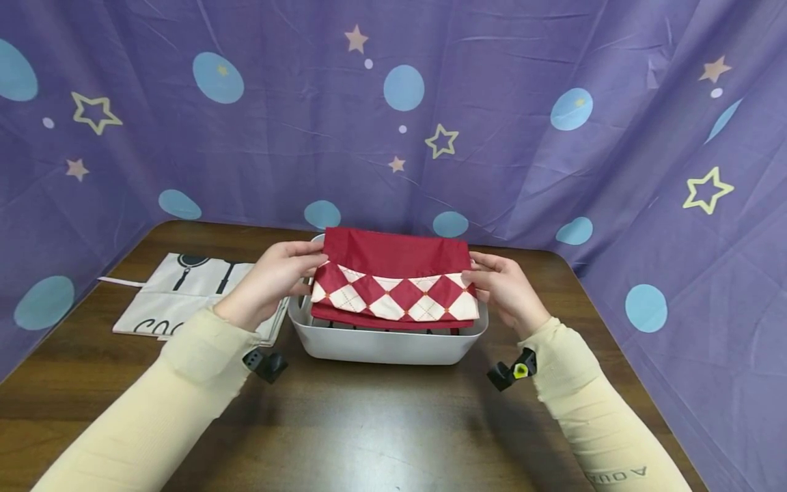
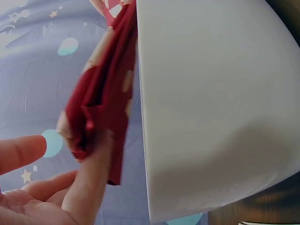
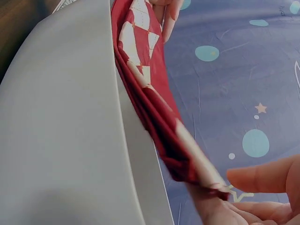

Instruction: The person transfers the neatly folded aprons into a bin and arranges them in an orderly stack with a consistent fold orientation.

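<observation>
A folded red cloth (image 1: 393, 253) with a band of red and cream diamonds lies over the top of a white plastic bin (image 1: 387, 345), its far edge rising above the rim. My left hand (image 1: 270, 277) is at the cloth's left side; in the left wrist view, extended fingers (image 2: 89, 183) touch its folded end while the thumb stands apart. At the opposite side is my right hand (image 1: 507, 287). The right wrist view shows its fingers under the cloth's corner and the thumb (image 3: 262, 178) off the fabric. Most of the bin's inside is hidden.
Left of the bin, a folded white cloth (image 1: 154, 307) printed with dark pans and lettering lies on the brown wooden table (image 1: 369, 424), with a pale strap (image 1: 119, 281) sticking out. A purple curtain (image 1: 492, 184) with stars and blue spots surrounds the table's back and sides.
</observation>
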